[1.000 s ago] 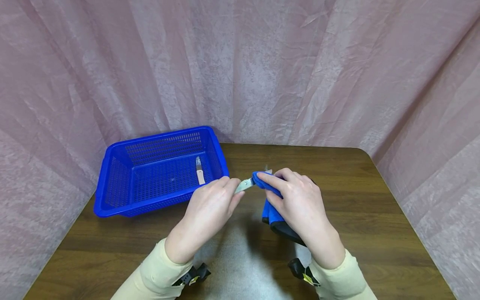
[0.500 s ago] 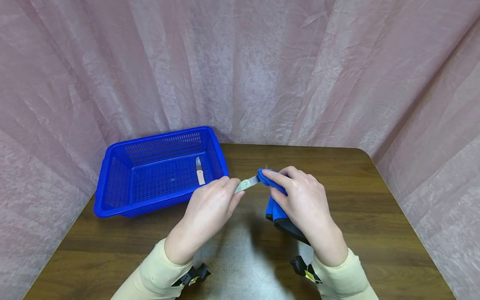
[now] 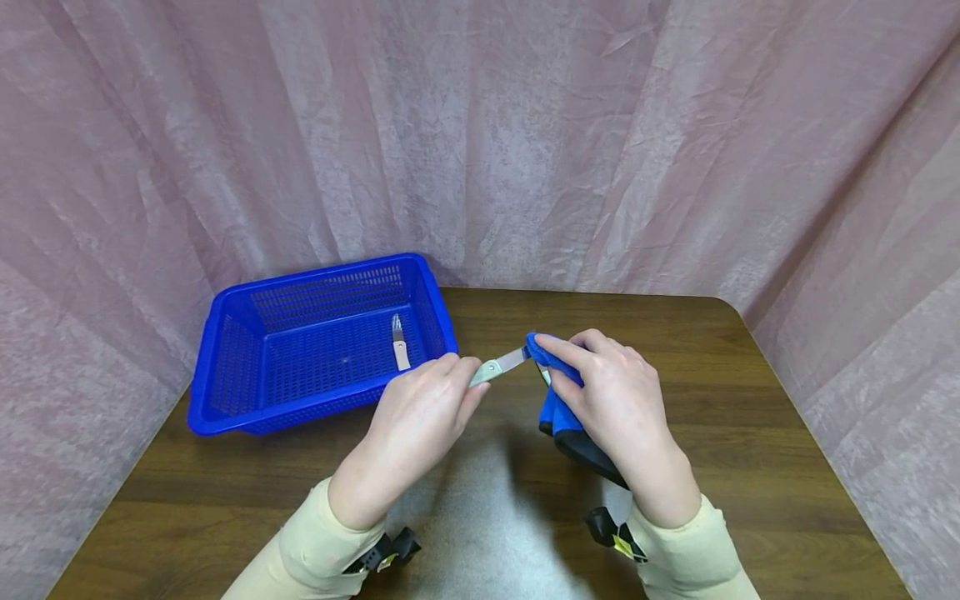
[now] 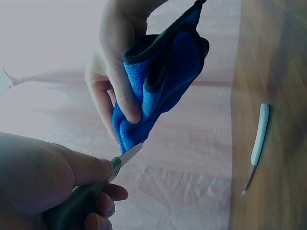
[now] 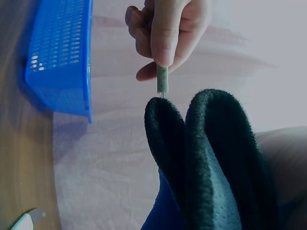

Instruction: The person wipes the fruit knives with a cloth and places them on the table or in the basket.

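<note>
My left hand (image 3: 427, 404) grips the pale green handle of a knife (image 3: 491, 368), its metal blade angled up to the right. My right hand (image 3: 611, 400) pinches a folded blue cloth (image 3: 552, 358) with dark edging around the blade's far end, so the tip is hidden in the head view. From the left wrist, the blade of this knife (image 4: 130, 154) lies against the blue cloth (image 4: 136, 129), the right thumb pressing on the fabric. A second green-handled knife (image 4: 260, 134) lies on the table beyond; the cloth and right hand cover most of it in the head view.
To the left stands a blue perforated plastic basket (image 3: 288, 417), close to my left hand. Inside it, by the right wall, lies a pink-handled utensil (image 3: 401, 346) with a metal end. A pink curtain (image 3: 495, 150) hangs behind the wooden table (image 3: 720, 400).
My right hand and the cloth have slid to the right and slightly away along the blade, leaving more metal bare near the handle. The left hand has stayed in place.
</note>
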The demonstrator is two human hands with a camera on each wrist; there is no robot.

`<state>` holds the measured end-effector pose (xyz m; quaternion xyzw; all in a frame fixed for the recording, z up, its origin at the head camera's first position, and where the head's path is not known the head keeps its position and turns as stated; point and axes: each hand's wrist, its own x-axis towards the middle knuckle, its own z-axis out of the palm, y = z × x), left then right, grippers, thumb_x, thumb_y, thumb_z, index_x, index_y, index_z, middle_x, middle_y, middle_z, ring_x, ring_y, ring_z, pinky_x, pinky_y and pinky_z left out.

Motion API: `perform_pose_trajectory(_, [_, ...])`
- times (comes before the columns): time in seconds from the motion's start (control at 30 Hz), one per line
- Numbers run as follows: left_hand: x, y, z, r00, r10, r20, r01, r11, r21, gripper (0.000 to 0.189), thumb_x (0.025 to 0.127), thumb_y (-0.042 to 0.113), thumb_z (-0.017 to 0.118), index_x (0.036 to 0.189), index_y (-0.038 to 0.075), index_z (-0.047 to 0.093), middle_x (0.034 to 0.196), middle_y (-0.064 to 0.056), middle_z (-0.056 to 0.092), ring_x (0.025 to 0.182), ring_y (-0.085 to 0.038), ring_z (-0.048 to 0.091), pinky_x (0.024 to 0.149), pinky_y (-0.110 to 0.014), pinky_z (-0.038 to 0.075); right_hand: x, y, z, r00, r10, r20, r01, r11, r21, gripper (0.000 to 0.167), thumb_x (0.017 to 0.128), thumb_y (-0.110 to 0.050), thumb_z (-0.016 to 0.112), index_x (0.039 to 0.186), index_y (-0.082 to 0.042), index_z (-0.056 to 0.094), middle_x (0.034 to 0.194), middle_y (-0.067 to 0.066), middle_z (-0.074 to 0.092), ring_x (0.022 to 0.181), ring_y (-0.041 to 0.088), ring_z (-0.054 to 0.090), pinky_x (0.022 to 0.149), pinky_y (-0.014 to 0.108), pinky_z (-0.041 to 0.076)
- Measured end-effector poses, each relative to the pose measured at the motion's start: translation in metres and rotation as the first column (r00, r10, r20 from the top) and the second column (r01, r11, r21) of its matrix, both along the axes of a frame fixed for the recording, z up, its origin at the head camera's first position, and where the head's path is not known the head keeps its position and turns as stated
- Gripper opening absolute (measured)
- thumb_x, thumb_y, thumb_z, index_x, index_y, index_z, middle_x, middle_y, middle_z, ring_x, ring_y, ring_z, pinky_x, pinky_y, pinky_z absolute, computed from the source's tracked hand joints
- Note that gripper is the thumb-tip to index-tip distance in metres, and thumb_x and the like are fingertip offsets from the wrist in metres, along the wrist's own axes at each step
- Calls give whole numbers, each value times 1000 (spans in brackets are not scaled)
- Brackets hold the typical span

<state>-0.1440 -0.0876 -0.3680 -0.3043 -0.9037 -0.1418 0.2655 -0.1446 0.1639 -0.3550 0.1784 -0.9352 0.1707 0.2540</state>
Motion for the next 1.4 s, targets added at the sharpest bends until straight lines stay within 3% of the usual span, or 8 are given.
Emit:
perform_pose_trajectory(0.5, [0, -1, 0, 1000, -8, -10, 8, 1000, 1, 21, 104, 24, 80, 113, 7, 74, 82, 0, 64, 65, -20, 61, 51, -38, 49, -1, 6, 1, 998, -46, 33, 46, 999, 0, 46, 95, -20, 89, 139, -27, 79, 110, 7, 77, 84, 33, 73, 73, 51, 58])
perform_pose_trajectory(1.13, [0, -1, 1, 1000, -9, -3, 9, 1000, 17, 18, 104, 23, 80, 111, 8, 73, 79, 0, 61, 63, -21, 59, 50, -39, 48, 0, 9, 4, 989, -129, 72, 131, 991, -29, 45, 96, -12, 73, 137, -28, 80, 110, 8, 77, 79, 37, 71, 68, 53, 55])
perform_pose_trajectory(1.4, [0, -2, 2, 1000, -7, -1, 7, 1000, 14, 19, 104, 23, 81, 111, 7, 73, 80, 0, 61, 64, -21, 59, 50, -39, 48, 1, 6, 4, 994, -100, 36, 101, 994, -36, 44, 96, -13, 78, 138, -29, 80, 110, 7, 77, 78, 36, 70, 68, 52, 55])
